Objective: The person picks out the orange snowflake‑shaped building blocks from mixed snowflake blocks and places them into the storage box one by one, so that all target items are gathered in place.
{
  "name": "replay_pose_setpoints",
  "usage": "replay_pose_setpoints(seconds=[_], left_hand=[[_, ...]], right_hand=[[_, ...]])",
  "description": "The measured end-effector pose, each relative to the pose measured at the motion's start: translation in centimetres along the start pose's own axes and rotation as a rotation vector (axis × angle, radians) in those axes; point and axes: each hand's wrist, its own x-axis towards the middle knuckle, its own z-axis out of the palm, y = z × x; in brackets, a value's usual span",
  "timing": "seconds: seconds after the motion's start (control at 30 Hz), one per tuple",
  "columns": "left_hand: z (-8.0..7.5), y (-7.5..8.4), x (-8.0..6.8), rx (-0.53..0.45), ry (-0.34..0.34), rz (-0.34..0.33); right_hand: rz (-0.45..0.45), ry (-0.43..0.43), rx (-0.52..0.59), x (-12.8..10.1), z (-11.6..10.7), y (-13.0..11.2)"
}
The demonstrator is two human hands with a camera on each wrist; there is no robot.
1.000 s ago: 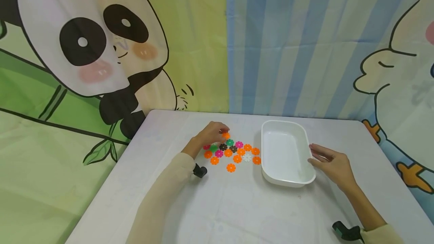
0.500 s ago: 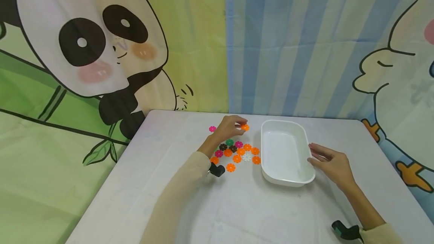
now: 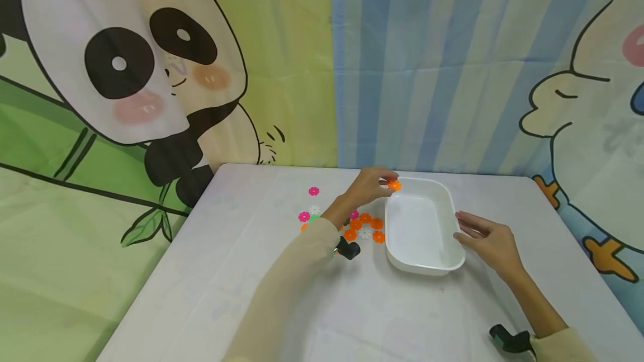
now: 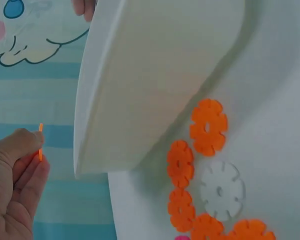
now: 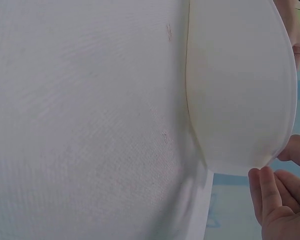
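My left hand (image 3: pixel 386 182) pinches an orange flower-shaped disc (image 3: pixel 394 185) just above the back left corner of the white tray (image 3: pixel 424 264). In the left wrist view the disc (image 4: pixel 40 142) shows edge-on between thumb and finger, beside the tray's wall (image 4: pixel 155 80). A cluster of flower discs (image 3: pixel 363 227), mostly orange, lies on the white table left of the tray, partly hidden by my left forearm. My right hand (image 3: pixel 470 229) rests with relaxed fingers against the tray's right rim. In the right wrist view its fingertips (image 5: pixel 272 197) lie beside the tray (image 5: pixel 240 85). Nothing lies inside the tray.
A pink disc (image 3: pixel 314 190) lies alone farther back, with a white disc (image 3: pixel 314 209) and another pink disc (image 3: pixel 304 216) near it. Orange discs (image 4: pixel 208 126) and a white disc (image 4: pixel 221 189) sit close under the tray's side. A cartoon cloth backdrop (image 3: pixel 151 71) hangs behind the table.
My left hand lifted the orange disc from the cluster and carried it right, up to the tray's back left corner. The right hand stayed at the tray's rim.
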Motion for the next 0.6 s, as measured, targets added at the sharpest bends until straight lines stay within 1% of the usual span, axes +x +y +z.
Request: replay_pose_setpoints(seconds=[0.17, 0.33, 0.47, 0.6], left_hand=[[1.2, 1.9, 2.1, 0.018, -0.024, 0.001], [3.2, 3.3, 3.9, 0.034, -0.026, 0.039], [4.9, 4.2, 4.7, 0.023, -0.006, 0.055], [6.5, 4.4, 5.0, 0.04, -0.002, 0.027]], right_hand=[[0.0, 0.001, 0.011, 0.0, 0.0, 0.0], [0.019, -0.017, 0.022, 0.0, -0.1, 0.2], [0.031, -0.027, 0.019, 0.2, 0.0, 0.4], [0.035, -0.026, 0.024, 0.2, 0.1, 0.3]])
